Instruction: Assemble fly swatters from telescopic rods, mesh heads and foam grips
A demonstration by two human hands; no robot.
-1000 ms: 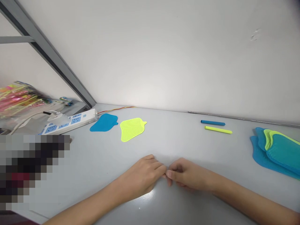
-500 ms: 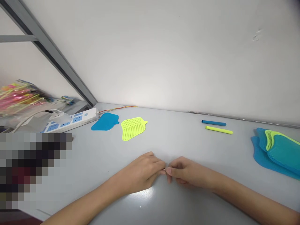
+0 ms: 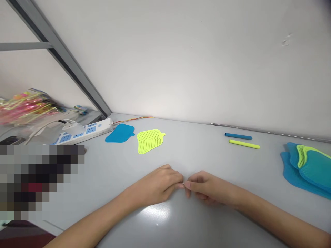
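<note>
The left hand (image 3: 164, 186) and the right hand (image 3: 209, 187) meet just above the near part of the table (image 3: 196, 155), both closed in fingertip pinches on a tiny piece (image 3: 183, 183) that shows only as a pale sliver between them. What it is I cannot tell (the fingers cover nearly all of it). Such a pinch from two sides suits something so small: each hand seems to steady it for the other, and the low position probably lends support. Beyond the left hand lie a blue leaf-shaped sheet (image 3: 120, 133) and a yellow perforated sheet (image 3: 150, 141), side by side, while a blue tube (image 3: 238, 136) and a yellow tube (image 3: 244, 144) lie near each other farther right — perhaps sorted by kind, within reach yet out of the hands' way. At the right edge, a stack of blue and yellow sheets (image 3: 317, 172) overlaps loosely and runs out of view. The tabletop is smooth grey, with a bright glare in front of the left hand. A pale wall (image 3: 186, 62), scuffed at upper right, rises behind it; at left stand a grey metal frame (image 3: 69, 65), a white power strip (image 3: 104, 126) and a blurred, plastic-wrapped bundle (image 3: 28, 106).
</note>
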